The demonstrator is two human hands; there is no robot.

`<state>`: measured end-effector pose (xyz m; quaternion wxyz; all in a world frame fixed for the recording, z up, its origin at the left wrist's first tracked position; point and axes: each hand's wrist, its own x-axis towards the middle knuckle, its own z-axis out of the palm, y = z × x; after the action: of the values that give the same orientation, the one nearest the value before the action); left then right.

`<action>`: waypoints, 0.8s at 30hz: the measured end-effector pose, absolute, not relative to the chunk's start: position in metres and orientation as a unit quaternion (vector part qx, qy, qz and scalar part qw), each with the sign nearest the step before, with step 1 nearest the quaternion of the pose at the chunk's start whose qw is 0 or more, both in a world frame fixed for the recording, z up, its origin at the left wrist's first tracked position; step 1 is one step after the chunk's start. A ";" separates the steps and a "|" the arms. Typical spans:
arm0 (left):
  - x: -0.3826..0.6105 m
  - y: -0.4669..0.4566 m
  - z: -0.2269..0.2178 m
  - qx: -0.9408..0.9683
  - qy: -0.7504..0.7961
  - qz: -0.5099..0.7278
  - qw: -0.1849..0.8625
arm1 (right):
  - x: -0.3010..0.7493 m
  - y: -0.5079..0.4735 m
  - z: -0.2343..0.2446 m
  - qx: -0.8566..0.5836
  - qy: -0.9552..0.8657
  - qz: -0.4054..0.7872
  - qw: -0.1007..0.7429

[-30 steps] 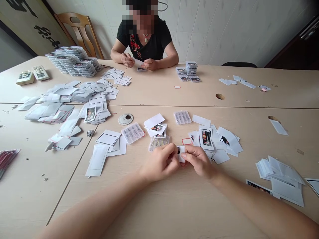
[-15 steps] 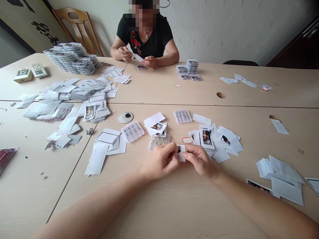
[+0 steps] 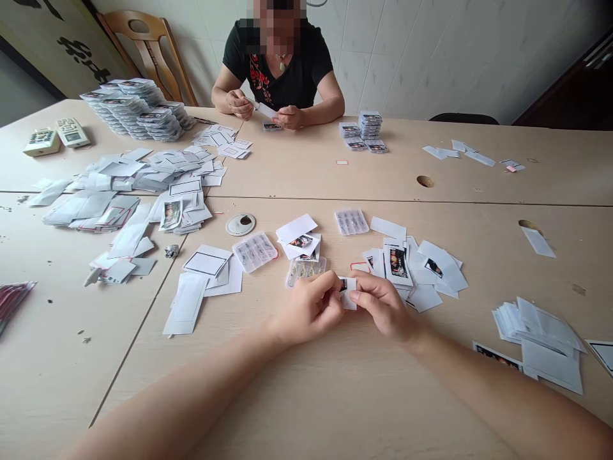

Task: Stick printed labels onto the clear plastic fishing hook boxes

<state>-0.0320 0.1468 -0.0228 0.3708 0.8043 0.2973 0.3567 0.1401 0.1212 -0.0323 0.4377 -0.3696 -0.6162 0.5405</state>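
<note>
Between my two hands is a small white paper label [image 3: 348, 298] with a dark printed patch near its left end. My left hand [image 3: 313, 306] is closed, pinching the label's left side. On its right side, the thumb and fingers of my right hand [image 3: 383, 303] grip it. Just beyond my left hand lies a clear plastic box [image 3: 297, 271] with small yellowish pieces in it, partly under some printed labels [image 3: 301, 240]. Two more clear compartment boxes, one at the left [image 3: 255, 252] and one farther back [image 3: 352, 222], hold small metallic pieces. Printed labels [image 3: 397, 263] are spread beyond my right hand.
Across the table a person in a black top [image 3: 280, 83] holds a white slip [image 3: 266, 110]. Stacked boxes [image 3: 138, 108] stand at the back left, near loose white papers [image 3: 158, 169]. A smaller box stack [image 3: 370, 126] is beside the person. More papers [image 3: 541, 332] lie at right.
The view has shifted very slightly. Both hands keep their pinch on the label, which seems tilted a little differently; nothing else has visibly moved.
</note>
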 end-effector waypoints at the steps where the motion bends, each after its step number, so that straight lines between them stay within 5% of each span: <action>1: -0.032 0.147 -0.023 0.804 0.297 0.357 0.371 | 0.140 0.121 -0.032 -0.371 -0.617 0.540 0.437; 24: -0.036 0.149 -0.027 0.801 0.297 0.357 0.379 | 0.141 0.120 -0.031 -0.386 -0.621 0.531 0.429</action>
<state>-0.0355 0.1491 -0.0270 0.3787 0.8006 0.2968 0.3573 0.1415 0.1204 -0.0314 0.4292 -0.3860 -0.6207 0.5306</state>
